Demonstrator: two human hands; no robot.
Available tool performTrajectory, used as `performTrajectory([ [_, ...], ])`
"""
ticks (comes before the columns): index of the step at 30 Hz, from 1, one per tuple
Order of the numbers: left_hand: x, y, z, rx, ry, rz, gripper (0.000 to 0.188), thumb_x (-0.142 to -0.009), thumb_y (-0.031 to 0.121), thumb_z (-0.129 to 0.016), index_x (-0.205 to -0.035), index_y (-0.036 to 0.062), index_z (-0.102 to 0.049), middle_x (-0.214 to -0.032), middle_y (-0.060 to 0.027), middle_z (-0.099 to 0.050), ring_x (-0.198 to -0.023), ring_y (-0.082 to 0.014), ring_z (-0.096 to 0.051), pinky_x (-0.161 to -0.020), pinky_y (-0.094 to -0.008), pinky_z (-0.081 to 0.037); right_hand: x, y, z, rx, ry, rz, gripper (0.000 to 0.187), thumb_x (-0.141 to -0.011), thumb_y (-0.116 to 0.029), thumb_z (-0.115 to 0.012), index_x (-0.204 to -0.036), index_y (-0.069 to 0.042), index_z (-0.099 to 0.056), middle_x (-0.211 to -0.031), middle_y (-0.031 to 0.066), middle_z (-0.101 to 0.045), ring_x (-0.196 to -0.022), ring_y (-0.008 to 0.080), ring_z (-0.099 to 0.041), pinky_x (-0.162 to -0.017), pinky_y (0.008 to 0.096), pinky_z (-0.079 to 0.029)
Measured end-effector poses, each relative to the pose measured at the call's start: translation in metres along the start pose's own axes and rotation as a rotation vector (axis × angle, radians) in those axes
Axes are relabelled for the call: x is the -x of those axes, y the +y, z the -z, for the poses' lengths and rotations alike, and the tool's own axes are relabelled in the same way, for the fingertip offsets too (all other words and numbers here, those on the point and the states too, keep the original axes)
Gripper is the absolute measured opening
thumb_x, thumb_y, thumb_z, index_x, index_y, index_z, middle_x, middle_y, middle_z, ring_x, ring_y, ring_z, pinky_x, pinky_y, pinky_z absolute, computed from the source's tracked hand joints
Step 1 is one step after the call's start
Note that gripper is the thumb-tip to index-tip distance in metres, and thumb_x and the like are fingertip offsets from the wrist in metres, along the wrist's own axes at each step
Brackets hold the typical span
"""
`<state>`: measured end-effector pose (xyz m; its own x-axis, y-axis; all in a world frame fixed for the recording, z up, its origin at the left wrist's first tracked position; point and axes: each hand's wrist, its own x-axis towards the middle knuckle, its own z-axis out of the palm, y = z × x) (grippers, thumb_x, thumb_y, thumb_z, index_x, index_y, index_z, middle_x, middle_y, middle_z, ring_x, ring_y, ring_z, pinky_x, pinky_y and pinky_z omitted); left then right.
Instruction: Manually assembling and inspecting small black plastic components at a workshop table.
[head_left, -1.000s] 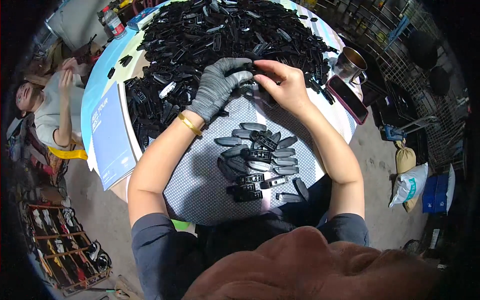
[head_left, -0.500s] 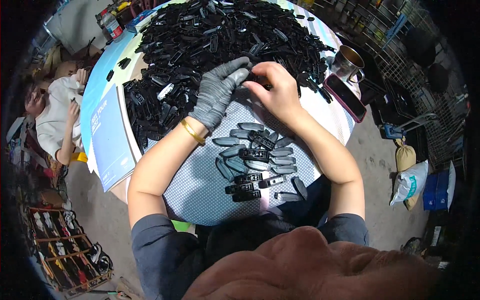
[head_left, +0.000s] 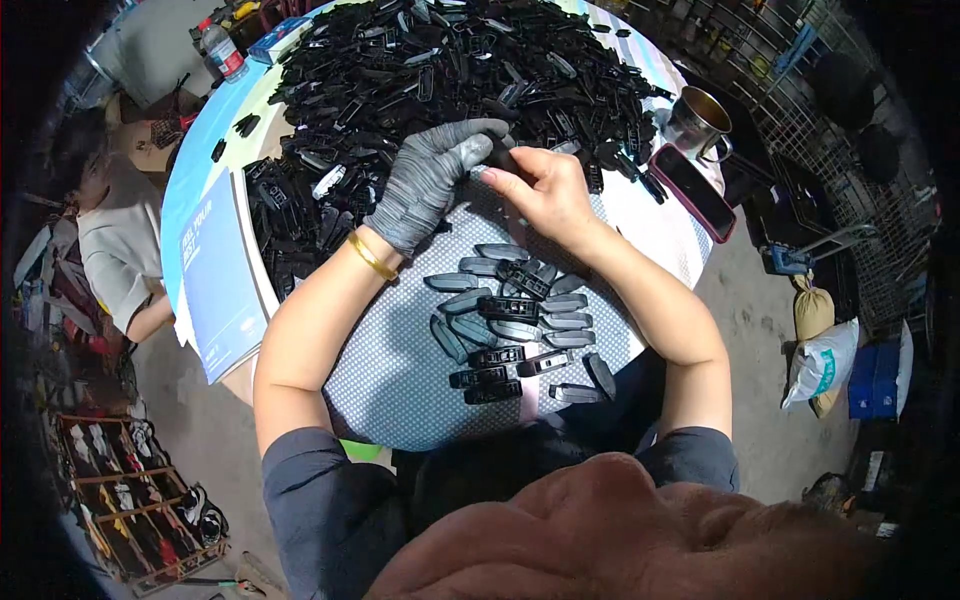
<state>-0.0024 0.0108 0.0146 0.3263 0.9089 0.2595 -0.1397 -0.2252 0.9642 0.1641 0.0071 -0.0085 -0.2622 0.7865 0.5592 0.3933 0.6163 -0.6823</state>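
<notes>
My left hand (head_left: 428,178), in a grey glove with a gold bracelet at the wrist, is closed in a pinch at the near edge of the black heap. My bare right hand (head_left: 550,197) meets it, thumb and fingers bent inward. Between the fingertips of both sits a small dark plastic part (head_left: 502,156), mostly covered by the fingers. Nearer to me, a loose group of slim dark-grey plastic pieces (head_left: 462,302) and black slotted plastic pieces (head_left: 508,308) lies on the dotted grey mat (head_left: 385,365).
A big heap of black plastic parts (head_left: 430,85) covers the far table. A blue-and-white booklet (head_left: 222,270) lies at left; a metal mug (head_left: 698,122) and phone (head_left: 692,193) at right. Far left stand a bottle (head_left: 223,52) and box (head_left: 280,40). Another person (head_left: 115,245) sits at left.
My gloved hand has shifted slightly left and down, and my right fingers have come lower. The dark part between them shows more now. The person at left has leaned away and lowered an arm.
</notes>
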Motion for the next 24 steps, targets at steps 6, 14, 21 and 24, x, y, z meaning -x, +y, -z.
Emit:
performTrajectory([
  [6,-0.003,-0.015,0.007,0.17,-0.002,0.116,0.034,-0.084,0.024,-0.061,-0.109,0.0017,-0.06,-0.096,-0.0065,-0.064,-0.087,-0.0125,-0.058,-0.081,-0.0247,-0.046,-0.005,-0.004,0.008,0.018,-0.253,-0.303,0.032,-0.077,-0.03,-0.069,-0.07,0.001,-0.061,-0.056,0.0061,-0.057,-0.052,0.0081,-0.052,-0.046,0.0279,-0.038],
  [14,-0.015,-0.013,0.026,-1.329,-0.139,-0.175,0.031,-0.077,0.014,-0.06,-0.109,0.0107,-0.061,-0.11,-0.0115,-0.055,-0.1,-0.0286,-0.051,-0.089,-0.0331,-0.042,-0.006,-0.007,0.043,0.39,-0.854,-0.023,0.031,-0.072,-0.032,-0.069,-0.084,-0.003,-0.068,-0.075,0.0152,-0.065,-0.069,0.0277,-0.063,-0.062,0.0369,-0.048],
  [21,-0.009,-0.027,0.014,-1.778,-0.179,-0.203,0.035,-0.081,0.014,-0.047,-0.114,0.015,-0.058,-0.124,-0.0122,-0.047,-0.115,-0.0313,-0.044,-0.096,-0.0428,-0.035,-0.06,0.027,0.025,0.73,-0.126,0.18,0.019,-0.077,-0.02,-0.062,-0.088,-0.004,-0.067,-0.083,0.0126,-0.062,-0.078,0.0288,-0.06,-0.07,0.0381,-0.049],
  [24,-0.009,-0.025,0.015,-1.826,-0.194,-0.193,0.036,-0.081,0.015,-0.049,-0.116,0.0169,-0.057,-0.125,-0.0135,-0.046,-0.114,-0.0309,-0.044,-0.095,-0.0422,-0.036,-0.079,0.051,0.003,0.862,-0.054,0.291,0.017,-0.075,-0.017,-0.062,-0.085,-0.004,-0.066,-0.084,0.0099,-0.06,-0.084,0.027,-0.057,-0.072,0.038,-0.049],
])
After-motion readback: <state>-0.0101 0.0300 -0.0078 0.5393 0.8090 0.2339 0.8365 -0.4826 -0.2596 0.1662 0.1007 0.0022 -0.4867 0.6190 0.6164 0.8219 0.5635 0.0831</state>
